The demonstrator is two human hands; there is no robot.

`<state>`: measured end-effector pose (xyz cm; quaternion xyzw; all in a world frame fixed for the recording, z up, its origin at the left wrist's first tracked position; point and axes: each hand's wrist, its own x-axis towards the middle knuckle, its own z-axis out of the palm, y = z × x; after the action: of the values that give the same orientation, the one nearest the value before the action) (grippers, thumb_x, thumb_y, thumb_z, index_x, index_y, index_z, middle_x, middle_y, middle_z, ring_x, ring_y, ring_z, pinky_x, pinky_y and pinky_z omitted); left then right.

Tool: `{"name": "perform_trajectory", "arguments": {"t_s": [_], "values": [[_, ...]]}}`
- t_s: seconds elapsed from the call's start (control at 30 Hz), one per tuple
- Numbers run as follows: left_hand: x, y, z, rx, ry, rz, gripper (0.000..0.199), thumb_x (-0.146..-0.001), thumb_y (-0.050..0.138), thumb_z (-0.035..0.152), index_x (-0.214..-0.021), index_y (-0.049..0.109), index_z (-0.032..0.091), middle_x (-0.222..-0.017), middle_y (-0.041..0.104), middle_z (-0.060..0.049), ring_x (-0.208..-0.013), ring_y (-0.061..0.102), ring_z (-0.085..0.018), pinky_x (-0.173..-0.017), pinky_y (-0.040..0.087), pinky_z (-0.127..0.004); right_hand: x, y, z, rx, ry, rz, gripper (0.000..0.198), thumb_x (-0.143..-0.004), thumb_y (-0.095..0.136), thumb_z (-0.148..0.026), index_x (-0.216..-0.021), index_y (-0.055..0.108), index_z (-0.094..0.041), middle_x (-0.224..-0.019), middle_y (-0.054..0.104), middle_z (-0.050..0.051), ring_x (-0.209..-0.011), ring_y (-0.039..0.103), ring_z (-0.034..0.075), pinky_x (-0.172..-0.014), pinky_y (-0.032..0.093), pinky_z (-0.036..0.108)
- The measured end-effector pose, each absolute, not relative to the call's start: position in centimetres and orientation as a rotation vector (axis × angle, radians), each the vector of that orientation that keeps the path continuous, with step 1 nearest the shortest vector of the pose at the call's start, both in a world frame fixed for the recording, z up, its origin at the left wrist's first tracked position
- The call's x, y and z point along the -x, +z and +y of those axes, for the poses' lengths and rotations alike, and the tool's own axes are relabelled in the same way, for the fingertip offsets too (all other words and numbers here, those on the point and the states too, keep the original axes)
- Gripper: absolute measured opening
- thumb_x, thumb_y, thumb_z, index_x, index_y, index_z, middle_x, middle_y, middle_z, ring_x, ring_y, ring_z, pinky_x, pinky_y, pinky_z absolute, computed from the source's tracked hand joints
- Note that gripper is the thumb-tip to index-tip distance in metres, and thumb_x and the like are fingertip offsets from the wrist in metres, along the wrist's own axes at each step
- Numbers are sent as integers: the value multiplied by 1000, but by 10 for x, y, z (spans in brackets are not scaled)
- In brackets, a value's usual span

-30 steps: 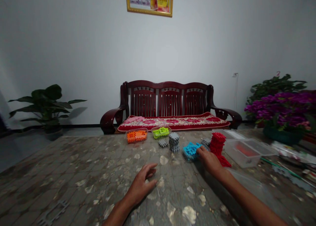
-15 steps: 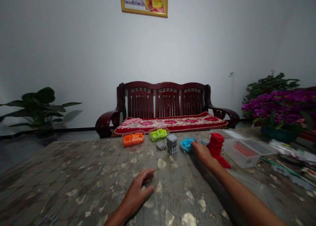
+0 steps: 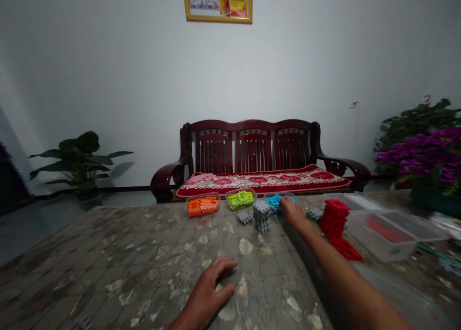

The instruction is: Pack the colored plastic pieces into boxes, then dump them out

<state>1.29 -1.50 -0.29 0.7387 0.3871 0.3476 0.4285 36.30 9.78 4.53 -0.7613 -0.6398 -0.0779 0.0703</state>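
My right hand (image 3: 294, 213) reaches forward, fingers closed at the right front edge of a clear plastic box (image 3: 296, 198) holding blue interlocking pieces (image 3: 274, 202). Just left of that box stands a stack of grey interlocking pieces (image 3: 262, 217). My left hand (image 3: 214, 287) hovers or rests over the near tabletop with thumb and fingers apart, holding nothing. Boxes of orange pieces (image 3: 202, 206) and lime-green pieces (image 3: 240, 199) are in a row with the blue one. A red stack (image 3: 333, 218) rises to the right of my right wrist.
Low grey pieces lie on the patterned tablecloth (image 3: 162, 258), left of the grey stack (image 3: 244, 218) and behind my right forearm (image 3: 314, 214). At right are a clear container (image 3: 382, 243) with something red inside and purple flowers (image 3: 428, 152). A wooden bench (image 3: 252, 126) stands beyond.
The blue box has shifted back, level with the green and orange boxes, with my right hand at its edge. The view has turned slightly left. My left hand keeps its open shape.
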Motion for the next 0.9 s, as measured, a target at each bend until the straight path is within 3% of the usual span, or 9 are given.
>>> {"name": "perform_trajectory", "arguments": {"t_s": [0.47, 0.8, 0.9], "values": [[-14, 3, -16, -1877, 830, 970, 38, -74, 62, 15, -111, 72, 22, -124, 68, -8, -117, 63, -25, -105, 47, -34, -363, 54, 109, 2176, -236, -1837, 33, -91, 47, -10, -116, 66, -21, -125, 63, 9, -100, 64, 20, -77, 42, 27], [-14, -3, -12, -1942, 851, 973, 34, -77, 64, 24, -109, 74, 23, -128, 67, -10, -121, 62, -29, -108, 47, -42, -446, 91, -19, 2169, -353, -1490, 28, -86, 49, -19, -101, 71, -24, -109, 74, 4, -96, 67, 21, -73, 42, 27], [-14, -3, -12, -2024, 842, 986, 32, -78, 66, 27, -108, 75, 25, -130, 67, -10, -123, 61, -31, -110, 45, -45, -482, 86, -54, 2372, -361, -1303, 33, -88, 47, -22, -110, 72, -23, -113, 75, 7, -100, 68, 24, -73, 44, 30]]}}
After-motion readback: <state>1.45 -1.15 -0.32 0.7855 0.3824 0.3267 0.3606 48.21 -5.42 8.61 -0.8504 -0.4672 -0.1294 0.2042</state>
